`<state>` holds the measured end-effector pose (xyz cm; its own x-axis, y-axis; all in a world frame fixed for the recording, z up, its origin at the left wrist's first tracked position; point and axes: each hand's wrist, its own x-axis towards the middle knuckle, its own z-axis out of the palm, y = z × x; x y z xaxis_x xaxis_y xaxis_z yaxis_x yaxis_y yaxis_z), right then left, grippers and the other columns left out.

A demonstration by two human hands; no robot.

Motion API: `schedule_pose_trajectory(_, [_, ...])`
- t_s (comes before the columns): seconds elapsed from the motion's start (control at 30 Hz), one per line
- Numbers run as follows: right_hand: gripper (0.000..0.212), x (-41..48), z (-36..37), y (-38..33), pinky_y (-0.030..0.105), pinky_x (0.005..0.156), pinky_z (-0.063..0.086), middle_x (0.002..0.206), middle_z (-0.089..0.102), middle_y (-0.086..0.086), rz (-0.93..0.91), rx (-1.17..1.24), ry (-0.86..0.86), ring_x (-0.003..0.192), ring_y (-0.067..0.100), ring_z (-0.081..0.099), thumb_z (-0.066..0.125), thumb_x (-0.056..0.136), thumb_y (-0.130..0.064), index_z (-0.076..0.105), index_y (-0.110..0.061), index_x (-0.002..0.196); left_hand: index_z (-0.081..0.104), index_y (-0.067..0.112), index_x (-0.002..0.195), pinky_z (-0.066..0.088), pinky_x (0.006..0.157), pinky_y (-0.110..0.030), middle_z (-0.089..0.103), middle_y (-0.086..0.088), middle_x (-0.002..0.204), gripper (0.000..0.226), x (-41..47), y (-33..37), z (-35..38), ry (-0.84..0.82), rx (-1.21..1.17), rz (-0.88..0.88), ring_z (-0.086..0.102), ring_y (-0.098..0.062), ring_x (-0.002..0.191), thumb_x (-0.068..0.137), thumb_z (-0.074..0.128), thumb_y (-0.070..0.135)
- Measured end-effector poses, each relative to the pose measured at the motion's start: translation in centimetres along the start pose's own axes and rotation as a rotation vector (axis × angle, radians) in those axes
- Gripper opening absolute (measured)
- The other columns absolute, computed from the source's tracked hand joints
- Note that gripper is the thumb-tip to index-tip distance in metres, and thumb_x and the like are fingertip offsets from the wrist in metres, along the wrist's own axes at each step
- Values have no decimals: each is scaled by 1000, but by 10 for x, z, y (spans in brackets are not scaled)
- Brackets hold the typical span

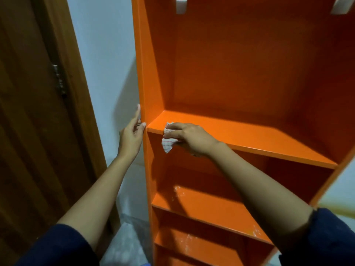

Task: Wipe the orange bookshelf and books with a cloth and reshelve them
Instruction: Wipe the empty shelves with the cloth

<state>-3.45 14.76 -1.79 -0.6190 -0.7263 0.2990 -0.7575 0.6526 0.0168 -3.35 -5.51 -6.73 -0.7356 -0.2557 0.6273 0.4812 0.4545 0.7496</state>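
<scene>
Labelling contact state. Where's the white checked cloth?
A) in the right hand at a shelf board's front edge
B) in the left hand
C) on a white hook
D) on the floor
A: the right hand grips the white checked cloth at a board's front edge of the orange bookshelf; the left hand rests on its side.

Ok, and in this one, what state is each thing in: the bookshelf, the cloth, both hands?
orange bookshelf: upright, no books on the visible shelves.
cloth: bunched, hanging over a board's front edge.
right hand: fingers curled round the cloth.
left hand: fingers straight, resting on the bookshelf's outer left side.
upper shelf board: bare, cloth at its front left edge.
lower shelf boards: bare, speckled with white marks.
</scene>
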Motion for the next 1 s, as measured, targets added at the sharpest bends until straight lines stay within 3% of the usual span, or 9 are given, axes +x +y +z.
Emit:
schedule_pose_trajectory(0.2, [36, -37, -4, -7, 39, 99, 38, 139, 50, 14, 153, 84, 127, 126, 31, 48, 58, 91, -9, 59, -11, 127, 19, 26, 148, 41, 95, -19, 49, -13, 136, 60, -11, -2, 0, -44, -17, 12, 50, -9, 115, 97, 48, 12])
schedule_pose_trajectory(0.27, [35, -51, -5, -14, 36, 85, 43, 137, 51, 15, 210, 135, 190, 105, 17, 57, 56, 91, -4, 60, -9, 126, 19, 22, 148, 40, 96, -22, 45, -13, 138, 60, -15, -3, 0, -51, -6, 26, 48, -11, 117, 97, 48, 9])
schedule_pose_trajectory(0.33, [35, -65, -4, -18, 28, 74, 35, 137, 51, 12, 282, 194, 234, 82, 5, 48, 53, 93, -2, 59, -10, 126, 22, 19, 148, 39, 96, -22, 44, -11, 136, 59, -21, -5, 2, -42, -9, 17, 47, -14, 119, 96, 48, 7])
schedule_pose_trajectory(0.47, [33, -90, 7, -22, 29, 91, 41, 131, 57, 9, 348, 221, 353, 114, 22, 53, 56, 92, -7, 61, -13, 124, 33, 11, 144, 32, 104, -23, 38, -11, 145, 50, -38, -10, 12, 7, 28, 33, 40, -23, 132, 97, 47, 10])
schedule_pose_trajectory(0.53, [33, -104, 18, -26, 24, 88, 45, 128, 59, 5, 401, 292, 371, 110, 14, 55, 58, 90, -6, 62, -13, 122, 37, 7, 142, 22, 107, -16, 35, -13, 148, 46, -50, -12, 19, 48, 62, 58, 32, -20, 137, 97, 47, 10])
schedule_pose_trajectory(0.6, [34, -121, 38, -28, 32, 92, 47, 124, 62, 2, 451, 295, 366, 110, 15, 57, 59, 88, -5, 63, -15, 121, 40, 4, 140, 19, 106, -8, 37, -13, 147, 44, -67, -16, 28, 51, 56, 90, 30, -13, 135, 96, 47, 8])
schedule_pose_trajectory(0.73, [31, -162, 83, -28, 36, 75, 51, 117, 63, 2, 696, 472, 373, 93, 24, 65, 57, 93, -14, 60, -19, 124, 45, 0, 134, 22, 104, -9, 45, -15, 140, 39, -108, -38, 54, -116, 43, 61, 40, -21, 131, 96, 47, 5])
schedule_pose_trajectory(0.83, [32, -199, 114, -19, 29, 76, 47, 112, 65, 4, 883, 563, 402, 94, 17, 63, 56, 94, -17, 58, -22, 126, 51, -3, 128, 27, 103, -18, 52, -18, 132, 35, -140, -71, 76, -297, 119, -19, 46, -30, 126, 94, 49, 4])
schedule_pose_trajectory(1.0, [32, -258, 166, 18, 42, 82, 52, 117, 64, 9, 1116, 528, 364, 99, 29, 64, 50, 97, -23, 54, -19, 129, 50, -4, 129, 36, 104, -39, 52, -21, 132, 35, -183, -131, 99, -547, 318, -194, 48, -34, 122, 96, 47, 9])
